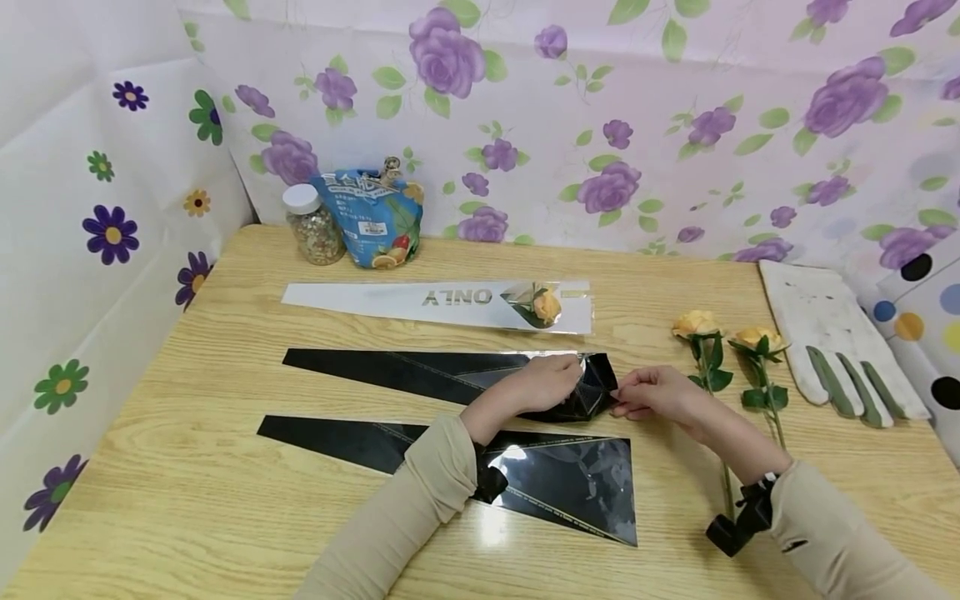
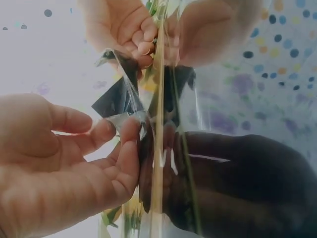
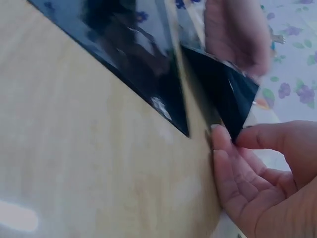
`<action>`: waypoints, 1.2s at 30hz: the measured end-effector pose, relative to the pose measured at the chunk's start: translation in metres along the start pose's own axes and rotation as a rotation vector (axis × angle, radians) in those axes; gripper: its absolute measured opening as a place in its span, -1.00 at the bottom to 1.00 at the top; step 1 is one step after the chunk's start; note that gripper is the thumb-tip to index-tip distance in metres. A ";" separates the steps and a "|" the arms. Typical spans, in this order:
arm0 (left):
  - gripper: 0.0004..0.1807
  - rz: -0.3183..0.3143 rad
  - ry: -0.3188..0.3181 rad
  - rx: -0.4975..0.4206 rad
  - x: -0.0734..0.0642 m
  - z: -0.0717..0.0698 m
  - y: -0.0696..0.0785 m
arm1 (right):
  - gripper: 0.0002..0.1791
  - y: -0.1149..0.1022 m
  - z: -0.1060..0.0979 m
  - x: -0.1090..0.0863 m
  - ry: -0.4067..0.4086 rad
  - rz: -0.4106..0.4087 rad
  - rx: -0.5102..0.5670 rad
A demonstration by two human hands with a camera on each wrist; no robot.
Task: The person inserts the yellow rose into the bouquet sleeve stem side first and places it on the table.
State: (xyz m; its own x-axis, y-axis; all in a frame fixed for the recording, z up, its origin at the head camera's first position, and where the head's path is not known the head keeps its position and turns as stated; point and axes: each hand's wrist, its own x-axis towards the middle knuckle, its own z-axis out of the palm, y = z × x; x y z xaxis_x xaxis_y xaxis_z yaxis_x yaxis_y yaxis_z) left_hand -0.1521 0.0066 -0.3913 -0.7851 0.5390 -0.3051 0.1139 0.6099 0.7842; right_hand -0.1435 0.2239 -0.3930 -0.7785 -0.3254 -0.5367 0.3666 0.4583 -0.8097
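In the head view, a black flower sleeve [image 1: 420, 371] with a clear front lies across the middle of the table, its wide end to the right. My left hand [image 1: 551, 382] is bent over that wide end, fingers curled at the clear film. My right hand [image 1: 660, 396] pinches a corner of the same end between thumb and fingers. In the right wrist view the pinched black corner [image 3: 225, 96] stands up as a folded point. A second black flower sleeve [image 1: 562, 479] lies flat in front, partly under my left forearm.
Behind lies a white "ONLY" sleeve [image 1: 360, 297] holding a yellow rose [image 1: 547, 307]. Two long-stemmed yellow roses [image 1: 697, 323] [image 1: 759, 337] lie to the right, beside a white-and-green glove [image 1: 832, 333]. A jar [image 1: 315, 229] and a clipped blue bag [image 1: 372, 221] stand at back left.
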 end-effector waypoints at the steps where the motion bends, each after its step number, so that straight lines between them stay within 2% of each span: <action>1: -0.63 -0.006 -0.003 -0.006 0.000 0.000 0.000 | -0.72 -0.001 -0.001 0.001 -0.008 0.004 -0.009; 5: -0.67 -0.019 0.000 -0.007 -0.001 0.001 0.000 | -0.74 -0.004 -0.003 0.003 -0.029 0.003 -0.080; 10: -0.70 -0.035 -0.049 -0.023 -0.002 0.000 -0.001 | -0.70 -0.011 -0.007 0.002 -0.048 0.002 -0.158; 17: -0.70 -0.026 -0.054 -0.015 -0.002 -0.004 -0.003 | -0.48 -0.037 -0.026 -0.005 -0.013 -0.080 -0.274; 20: -0.71 -0.016 -0.070 -0.024 -0.002 -0.003 -0.003 | -0.42 -0.039 -0.033 -0.010 0.001 -0.101 -0.297; 23: -0.73 -0.011 -0.072 -0.049 -0.001 -0.001 -0.003 | -0.36 -0.032 -0.040 -0.016 0.036 -0.132 -0.310; 27: -0.73 -0.005 -0.070 -0.074 0.000 0.000 -0.002 | -0.31 -0.013 -0.048 -0.028 0.124 -0.180 -0.323; 32: -0.73 -0.001 -0.058 -0.060 -0.001 0.001 -0.002 | -0.29 0.016 -0.054 -0.044 0.248 -0.254 -0.325; 36: -0.73 -0.003 -0.051 -0.053 -0.001 0.000 -0.002 | -0.33 0.037 -0.058 -0.056 0.310 -0.284 -0.296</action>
State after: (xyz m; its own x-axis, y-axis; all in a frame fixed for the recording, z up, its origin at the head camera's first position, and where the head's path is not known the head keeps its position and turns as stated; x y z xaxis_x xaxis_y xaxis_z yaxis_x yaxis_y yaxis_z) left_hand -0.1511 0.0050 -0.3928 -0.7530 0.5670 -0.3340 0.0783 0.5811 0.8101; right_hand -0.1156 0.3074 -0.3789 -0.9574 -0.2308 -0.1737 -0.0059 0.6169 -0.7870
